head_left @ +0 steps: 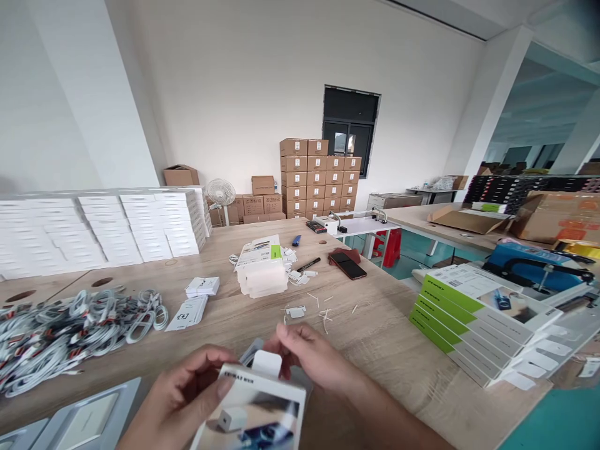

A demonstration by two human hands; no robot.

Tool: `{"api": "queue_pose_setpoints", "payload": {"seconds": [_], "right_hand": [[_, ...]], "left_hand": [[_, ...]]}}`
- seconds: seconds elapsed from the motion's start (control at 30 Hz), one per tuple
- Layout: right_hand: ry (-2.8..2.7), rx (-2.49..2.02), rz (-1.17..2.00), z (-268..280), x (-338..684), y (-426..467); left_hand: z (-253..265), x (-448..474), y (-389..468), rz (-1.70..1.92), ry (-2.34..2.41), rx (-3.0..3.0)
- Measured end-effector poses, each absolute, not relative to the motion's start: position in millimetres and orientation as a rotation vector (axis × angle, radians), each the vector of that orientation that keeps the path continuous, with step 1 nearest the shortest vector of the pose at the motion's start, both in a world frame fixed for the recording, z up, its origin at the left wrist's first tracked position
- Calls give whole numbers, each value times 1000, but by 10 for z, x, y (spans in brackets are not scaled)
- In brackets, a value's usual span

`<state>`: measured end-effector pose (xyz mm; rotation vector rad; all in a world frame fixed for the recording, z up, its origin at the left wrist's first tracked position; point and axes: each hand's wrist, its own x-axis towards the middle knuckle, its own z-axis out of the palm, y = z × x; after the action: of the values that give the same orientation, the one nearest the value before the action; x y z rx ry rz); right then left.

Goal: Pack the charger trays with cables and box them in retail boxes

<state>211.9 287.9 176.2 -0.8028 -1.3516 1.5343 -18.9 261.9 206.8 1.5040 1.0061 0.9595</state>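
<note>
A white product box, printed with a picture of a white charger plug and a blue device, stands at the bottom centre with its top flap raised. My left hand grips its left side, thumb on the front. At the box's open end, my right hand has its fingers curled in behind the flap, and what they pinch is hidden. Something pale grey shows between the hands behind the flap; its kind is unclear. Left of my left hand lies a grey tray with a cream rectangular piece in it.
Coiled white cables and paper leaflets lie left. Flattened white boxes, a marker and a phone are further back. Green-and-white boxes stack at right. White boxes form a wall back left.
</note>
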Motion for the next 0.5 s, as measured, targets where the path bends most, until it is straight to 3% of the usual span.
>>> {"api": "queue_pose_setpoints", "payload": {"seconds": [0.2, 0.5], "right_hand": [[-1285, -1037, 1159, 1661, 2327, 3212], [-1697, -1229, 760, 1467, 2378, 3251]], "left_hand": [[2071, -349, 2893, 1264, 1045, 670], [1881, -579, 3125, 1553, 826, 595]]}}
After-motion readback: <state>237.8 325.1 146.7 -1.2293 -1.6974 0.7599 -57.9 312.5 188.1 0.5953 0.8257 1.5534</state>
